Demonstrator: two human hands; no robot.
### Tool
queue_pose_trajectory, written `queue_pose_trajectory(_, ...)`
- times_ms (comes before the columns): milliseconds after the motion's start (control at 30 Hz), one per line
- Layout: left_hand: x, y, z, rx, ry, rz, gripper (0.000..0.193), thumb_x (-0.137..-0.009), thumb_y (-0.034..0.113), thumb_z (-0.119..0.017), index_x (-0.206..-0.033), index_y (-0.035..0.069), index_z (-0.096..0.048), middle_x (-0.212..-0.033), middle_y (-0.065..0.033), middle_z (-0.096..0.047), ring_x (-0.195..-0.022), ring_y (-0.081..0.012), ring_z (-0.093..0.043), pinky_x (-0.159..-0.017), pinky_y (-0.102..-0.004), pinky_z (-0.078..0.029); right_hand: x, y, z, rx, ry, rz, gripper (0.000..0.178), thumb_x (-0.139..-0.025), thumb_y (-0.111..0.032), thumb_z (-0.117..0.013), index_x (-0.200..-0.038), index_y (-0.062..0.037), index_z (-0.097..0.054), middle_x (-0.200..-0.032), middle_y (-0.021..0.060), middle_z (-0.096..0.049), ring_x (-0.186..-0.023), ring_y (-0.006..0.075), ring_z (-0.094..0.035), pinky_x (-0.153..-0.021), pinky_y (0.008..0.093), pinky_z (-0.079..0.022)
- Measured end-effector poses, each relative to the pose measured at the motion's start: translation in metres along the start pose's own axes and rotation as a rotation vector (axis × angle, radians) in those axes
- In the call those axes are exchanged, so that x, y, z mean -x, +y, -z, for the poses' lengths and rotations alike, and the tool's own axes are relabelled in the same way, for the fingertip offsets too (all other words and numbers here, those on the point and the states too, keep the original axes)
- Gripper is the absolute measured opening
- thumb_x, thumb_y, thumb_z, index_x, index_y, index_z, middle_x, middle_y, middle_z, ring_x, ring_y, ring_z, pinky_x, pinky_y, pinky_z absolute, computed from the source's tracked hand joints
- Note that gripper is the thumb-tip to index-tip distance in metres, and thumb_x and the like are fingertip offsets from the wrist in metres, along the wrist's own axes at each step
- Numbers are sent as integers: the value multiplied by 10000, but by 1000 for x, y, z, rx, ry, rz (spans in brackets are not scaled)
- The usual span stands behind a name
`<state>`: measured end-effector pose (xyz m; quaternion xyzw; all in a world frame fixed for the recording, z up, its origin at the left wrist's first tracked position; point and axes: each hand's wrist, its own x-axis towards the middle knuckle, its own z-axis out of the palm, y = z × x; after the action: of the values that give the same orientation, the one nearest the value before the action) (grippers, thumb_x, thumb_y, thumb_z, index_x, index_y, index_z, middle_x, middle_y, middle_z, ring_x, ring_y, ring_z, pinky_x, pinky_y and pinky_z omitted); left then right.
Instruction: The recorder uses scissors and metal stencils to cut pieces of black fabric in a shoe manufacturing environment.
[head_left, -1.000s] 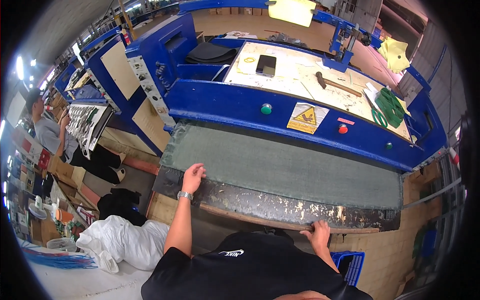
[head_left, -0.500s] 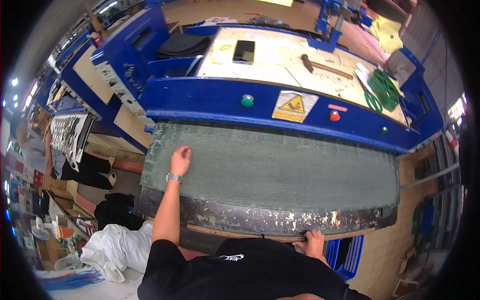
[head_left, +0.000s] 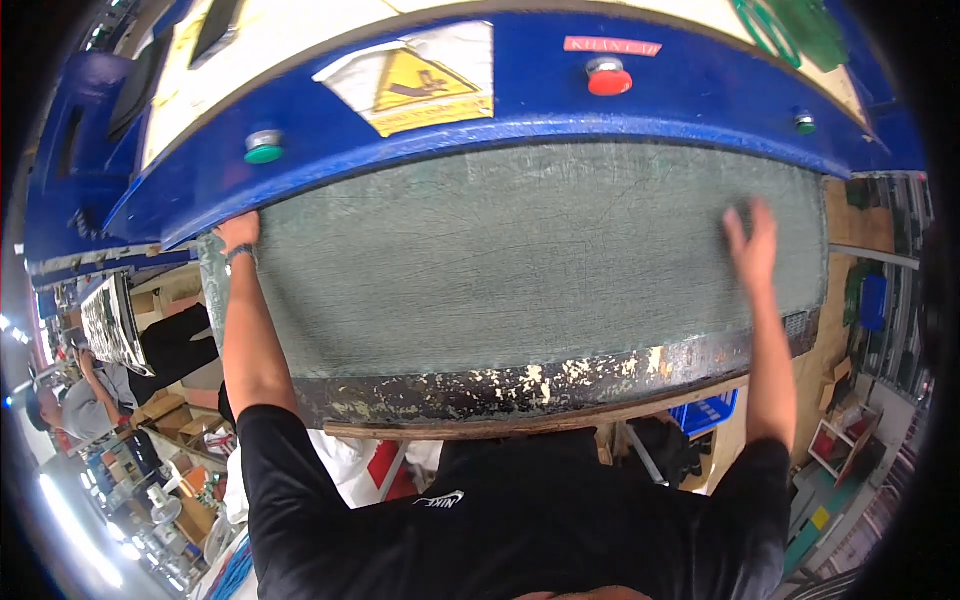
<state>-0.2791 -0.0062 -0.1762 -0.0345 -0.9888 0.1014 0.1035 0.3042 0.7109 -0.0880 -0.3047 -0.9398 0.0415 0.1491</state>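
The person leans over a wide grey-green mat (head_left: 520, 260) that lies flat on the worn bed of a blue machine (head_left: 700, 100); the left hand (head_left: 238, 232) rests at the mat's far left corner right under the blue housing, its fingers hidden so I cannot tell whether they grip, while the right hand (head_left: 752, 240) lies open and flat on the mat near its right end, blurred, holding nothing. With the arms spread that wide, the hands seem placed to press or square the sheet against the housing. A green button (head_left: 263, 147), a yellow warning label (head_left: 425, 85) and a red button (head_left: 607, 76) sit just above the mat, the chipped front edge (head_left: 520, 385) lies between body and mat, and another person (head_left: 85, 405) sits well off to the lower left.
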Motion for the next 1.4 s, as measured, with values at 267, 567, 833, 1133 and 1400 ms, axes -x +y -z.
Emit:
queue_pose_trajectory(267, -38, 54, -132, 235, -314, -181, 588, -946, 486, -506, -1357, 66, -535, -1386, -178, -541, -1254, -377, -500, -1088, -445, -383, -177, 227, -172, 392, -70, -343, 655, -883, -500, -627, -1333, -28, -563, -1417, 208, -513, -1321, 405, -452, -1109, 445, -362)
queue_pose_trajectory(567, -56, 77, -172, 928, -372, -73, 535, -977, 420, -502, -1353, 40, -526, -1335, -161, -560, -1201, -324, -521, -1072, -422, -400, -215, 334, -157, 544, -72, -255, 608, -876, -481, -646, -1284, -32, -601, -1341, 184, -578, -1256, 379, -518, -1065, 432, -401)
queue_pose_trajectory(833, -103, 53, -181, 1544, -377, -15, 488, -1004, 361, -499, -1350, 17, -517, -1290, -146, -576, -1154, -277, -539, -1057, -402, -415, -204, 286, -155, 667, -46, -230, 567, -869, -463, -662, -1240, -35, -634, -1273, 162, -635, -1198, 356, -577, -1026, 421, -436)
queue_pose_trajectory(1133, -9, 50, -65, -65, 162, -509, 457, -999, 327, -516, -1326, 9, -545, -1313, -207, -586, -1123, -254, -592, -972, -332, -473, -129, 241, -102, 35, 219, -414, 422, -941, -282, -624, -1269, -18, -592, -1205, 177, -668, -1081, 281, -651, -933, 373, -483)
queue_pose_trajectory(1400, 83, 48, 47, 682, 100, -40, 162, -960, 116, -574, -1041, 21, -676, -1004, -90, -711, -863, -194, -663, -771, -297, -508, -47, 218, -61, -368, 224, -446, 183, -954, -198, -654, -994, -39, -574, -851, 21, -634, -771, 73, -538, -705, 255, -449)
